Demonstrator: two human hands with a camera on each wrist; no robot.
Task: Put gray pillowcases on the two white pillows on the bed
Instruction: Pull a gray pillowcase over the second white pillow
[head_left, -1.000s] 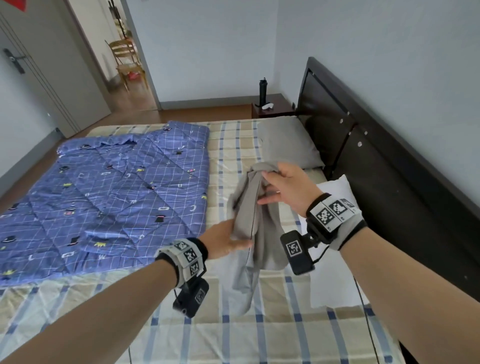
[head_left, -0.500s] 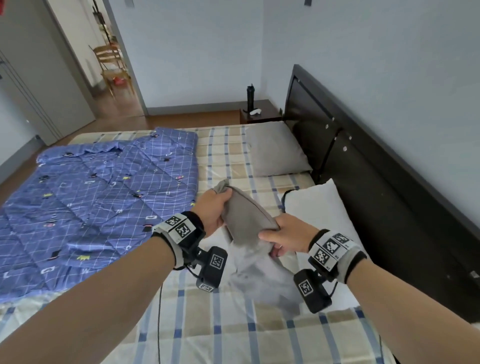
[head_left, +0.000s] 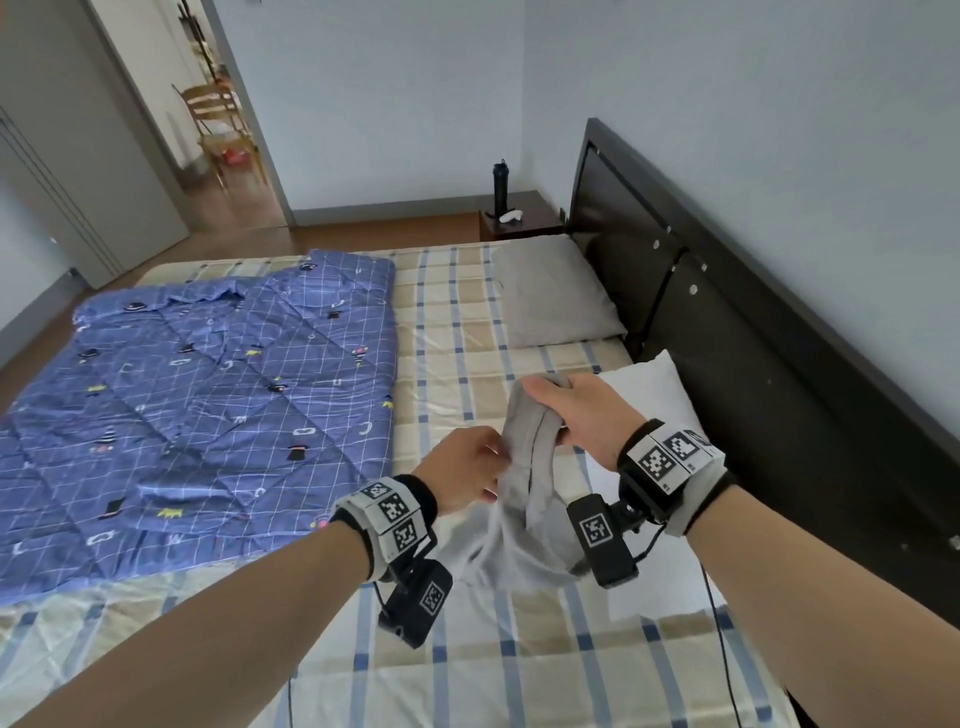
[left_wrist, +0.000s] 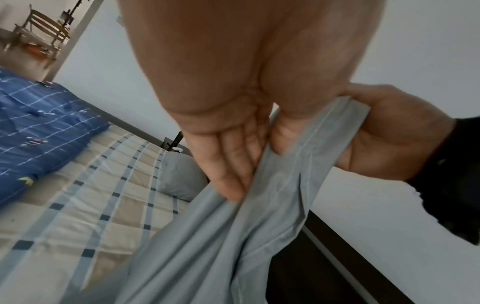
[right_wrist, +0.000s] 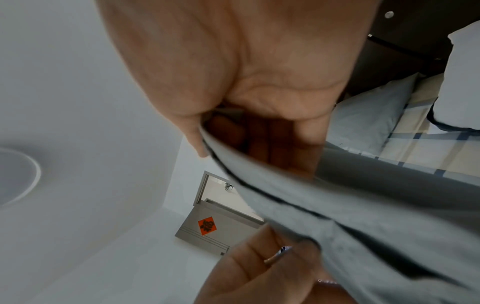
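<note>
A bunched gray pillowcase (head_left: 522, 470) hangs above the bed between both hands. My right hand (head_left: 550, 410) grips its upper end, fingers curled round the fabric (right_wrist: 337, 216). Just below and to the left, my left hand (head_left: 488, 467) pinches the hem (left_wrist: 233, 236) between thumb and fingers (left_wrist: 228, 181). The lower part droops onto the sheet. A bare white pillow (head_left: 657, 395) lies by the headboard, mostly hidden behind my right wrist. Farther up the bed lies a pillow in a gray case (head_left: 556, 291).
A blue checked quilt (head_left: 197, 395) covers the bed's left half. The dark headboard (head_left: 727, 322) runs along the right. A nightstand (head_left: 519, 218) with a black bottle (head_left: 500, 184) stands beyond the bed. A doorway with a wooden chair (head_left: 218, 124) opens at the back left.
Half a second ago my left hand held the pillowcase's top and my right hand gripped lower. Now the right hand holds the upper end and the left pinches the hem below it.
</note>
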